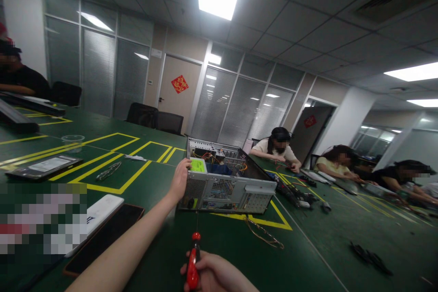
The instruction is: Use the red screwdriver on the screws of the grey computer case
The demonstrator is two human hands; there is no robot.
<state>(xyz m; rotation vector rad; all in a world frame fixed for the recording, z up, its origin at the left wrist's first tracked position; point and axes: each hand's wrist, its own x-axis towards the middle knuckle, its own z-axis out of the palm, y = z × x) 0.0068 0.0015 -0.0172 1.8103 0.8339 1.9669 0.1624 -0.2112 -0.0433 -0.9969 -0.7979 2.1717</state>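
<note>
1 grey sheet-metal case (226, 189) lies on its side, open face up, on the matte green worktop (308, 246), across yellow tape lines. Its rear panel of perforated grilles faces the camera. The left hand (179, 180) grasps its upper left corner, beside 1 lime-green sticker (198, 165) whose print is too small to read. The right hand (214, 276) is clenched round 1 screwdriver (193, 264) with a glossy red handle, its thin shaft pointing at the case.

Computer case (227, 187): bare grey sheet metal, perforated, dull sheen. Screwdriver (192, 268) handle glossy red plastic, thin metal shaft. Table (232, 251) top matt green, probably felt-like cloth; phone (106, 237) glossy black.
</note>
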